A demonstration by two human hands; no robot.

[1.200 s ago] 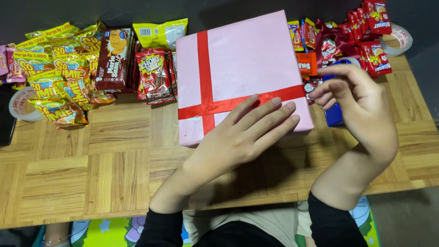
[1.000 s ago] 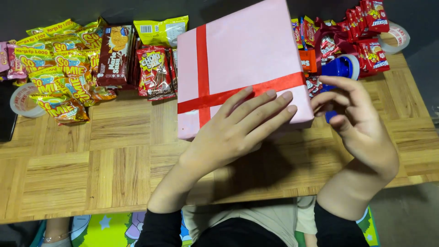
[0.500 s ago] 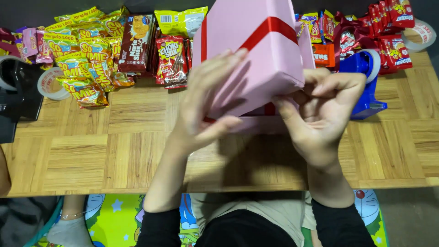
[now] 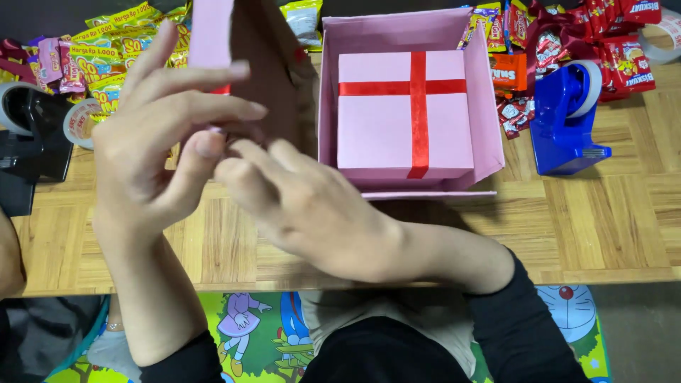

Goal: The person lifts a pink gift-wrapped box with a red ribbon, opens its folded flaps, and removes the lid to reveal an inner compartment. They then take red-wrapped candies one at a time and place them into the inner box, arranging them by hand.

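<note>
On your wooden tabletop (image 4: 610,227) a blue tape dispenser (image 4: 564,120) stands right of centre. Snack packets (image 4: 582,42) crowd the far edge, and a black tape dispenser (image 4: 32,135) sits far left.

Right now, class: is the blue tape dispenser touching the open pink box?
Apart. The head view shows bare wooden table between the blue tape dispenser and the open pink box.

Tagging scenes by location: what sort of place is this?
Probably a home gift-packing table: a wooden table piled with snack packets, tape dispensers, an open pink gift box, and a cartoon play mat on the floor.
</note>
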